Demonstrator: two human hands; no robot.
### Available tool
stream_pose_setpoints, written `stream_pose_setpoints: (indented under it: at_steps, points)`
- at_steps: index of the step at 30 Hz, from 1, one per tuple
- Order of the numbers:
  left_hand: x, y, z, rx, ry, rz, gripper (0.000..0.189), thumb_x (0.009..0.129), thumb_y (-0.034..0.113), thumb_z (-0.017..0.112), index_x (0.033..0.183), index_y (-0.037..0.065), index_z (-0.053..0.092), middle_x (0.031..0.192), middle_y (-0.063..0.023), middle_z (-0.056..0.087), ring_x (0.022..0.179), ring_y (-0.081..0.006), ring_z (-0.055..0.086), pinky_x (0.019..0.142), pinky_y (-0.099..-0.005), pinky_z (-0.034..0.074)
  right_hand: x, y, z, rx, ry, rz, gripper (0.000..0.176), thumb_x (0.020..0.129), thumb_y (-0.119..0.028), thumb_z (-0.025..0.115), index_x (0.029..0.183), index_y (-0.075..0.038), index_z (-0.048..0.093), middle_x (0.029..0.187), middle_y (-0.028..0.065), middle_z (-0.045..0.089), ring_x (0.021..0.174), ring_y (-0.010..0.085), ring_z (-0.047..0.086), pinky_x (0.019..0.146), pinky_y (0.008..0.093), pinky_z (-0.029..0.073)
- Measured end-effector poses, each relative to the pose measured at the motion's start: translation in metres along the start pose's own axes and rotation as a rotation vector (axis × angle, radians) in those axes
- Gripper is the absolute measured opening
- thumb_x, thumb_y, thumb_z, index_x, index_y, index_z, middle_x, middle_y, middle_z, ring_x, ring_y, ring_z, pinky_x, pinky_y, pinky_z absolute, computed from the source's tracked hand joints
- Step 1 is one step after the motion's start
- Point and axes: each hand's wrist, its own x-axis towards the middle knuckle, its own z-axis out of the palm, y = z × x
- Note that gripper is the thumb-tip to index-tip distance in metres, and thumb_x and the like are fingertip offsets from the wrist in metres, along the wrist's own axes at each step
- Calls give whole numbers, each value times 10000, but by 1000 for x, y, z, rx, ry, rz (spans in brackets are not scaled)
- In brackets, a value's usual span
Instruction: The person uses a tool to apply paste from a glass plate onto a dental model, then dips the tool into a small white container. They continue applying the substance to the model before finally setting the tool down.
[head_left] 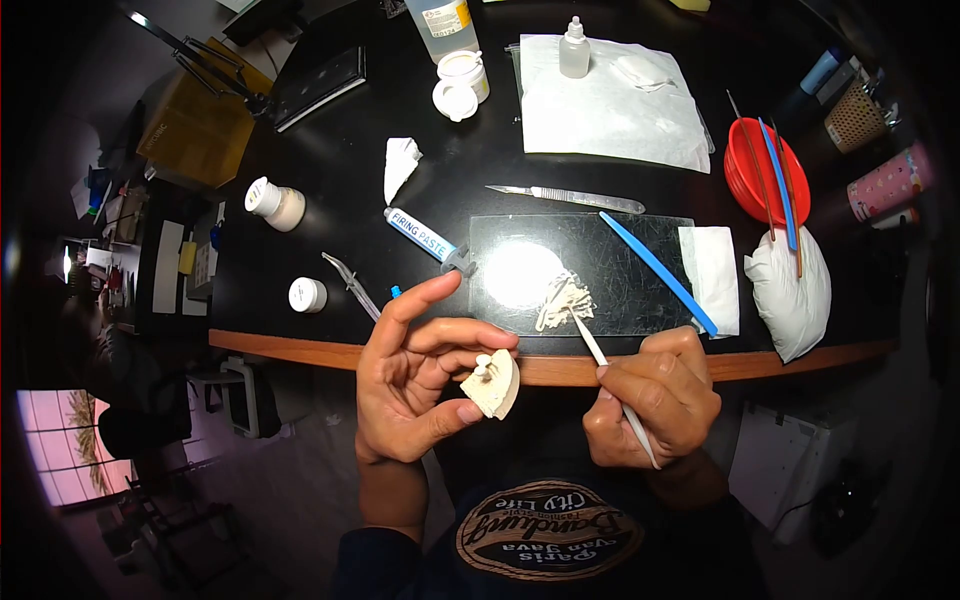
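My left hand [410, 380] pinches a cream wedge-shaped block [498, 392] between thumb and fingers, just off the table's front edge. A small white tooth-like piece [483, 366] stands up from the block. In my right hand [655, 400] is a slim white modelling stick [635, 425], held like a pen. Its tip touches a smeared heap of cream paste [567, 302] on the glass slab [510, 318]. A syringe labelled FIRING PASTE [420, 236] lies beyond my left fingers. Right of the paste, a blue stick [660, 275] lies slanted across the slab.
A scalpel [570, 197] lies behind the slab. Farther back are a dropper bottle [574, 50] on white paper [610, 125] and an open white jar [463, 80]. At right stand a red bowl [745, 180] with tools across it and a white pouch [790, 300]. Tweezers [352, 285] lie at left.
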Motion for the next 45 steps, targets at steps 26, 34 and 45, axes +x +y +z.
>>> stream_pose_setpoints:
  at_steps: [26,34,45]
  points:
    - [1,3,0,-32,-32,-26,986,887,74,805,1579,-88,123,1276,-387,608,1219,-416,655,1072,-481,530,-1,1,19,317,178,-192,129,901,-215,797,914,-90,768,831,-3,736,739,136,604,514,244,447]
    - [3,-3,-3,-41,-69,42,944,806,-88,789,1570,-67,236,1297,-362,614,1196,-380,676,1062,-430,538,-5,1,13,313,131,-183,69,882,-152,771,908,-90,760,815,-12,724,739,125,599,522,241,468]
    - [3,-3,-3,-34,-65,44,950,793,-101,794,1566,-72,245,1291,-358,620,1203,-356,674,1059,-419,540,-4,3,21,319,189,-239,95,892,-187,782,888,-94,764,793,-16,729,710,118,587,511,232,459]
